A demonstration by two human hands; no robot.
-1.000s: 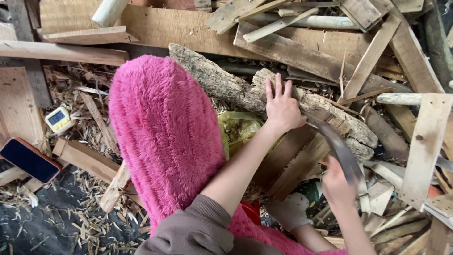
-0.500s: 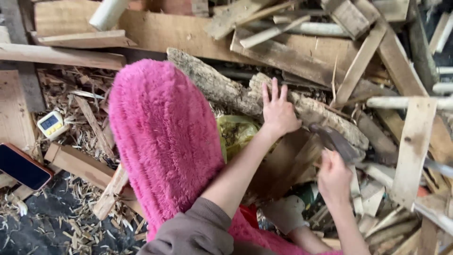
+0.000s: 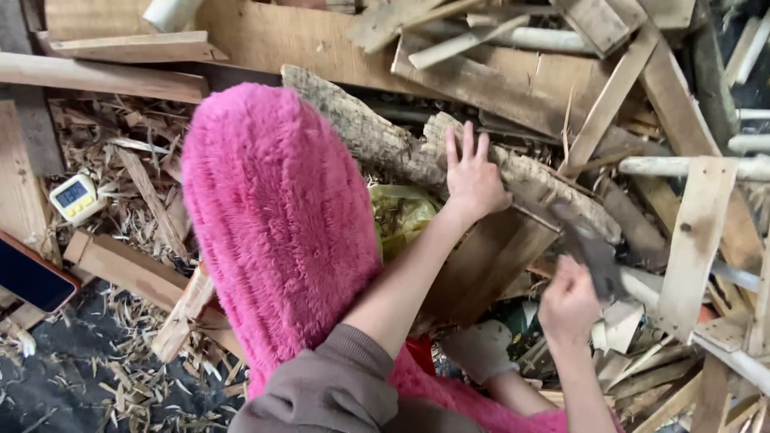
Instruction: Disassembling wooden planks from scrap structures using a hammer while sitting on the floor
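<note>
**Mia:** What is the person's left hand (image 3: 473,178) doing?

**Ben:** It lies flat on a rough log (image 3: 401,148) with grey bark. The fingers (image 3: 467,140) are spread wide and point up. It grips nothing; it just presses on the wood.

**Mia:** Where is that log?

**Ben:** It lies on its side in the middle, on top of the wood pile. It runs from the upper left down to the right. A flat brown board (image 3: 489,261) leans just below the hand.

**Mia:** And the right hand (image 3: 568,301)?

**Ben:** It is closed in a fist around a dark grey tool (image 3: 589,244). The tool is blurry, so Ben cannot tell just what kind it is. Its wide end sits close to the right end of the log.

**Mia:** What is the big pink thing?

**Ben:** A fluffy pink cloth (image 3: 277,232). It fills the middle left and sits beside the left arm. A grey-brown sleeve (image 3: 329,393) shows at the bottom.

**Mia:** What else is around?

**Ben:** Lots of wood planks (image 3: 690,240) and sticks on the right. Something yellow-green (image 3: 401,212) peeks out under the log. On the left, well apart from the hands, a small white and yellow timer (image 3: 76,196) lies in wood chips (image 3: 120,152). A phone (image 3: 32,277) with a dark screen lies near the left edge.
</note>
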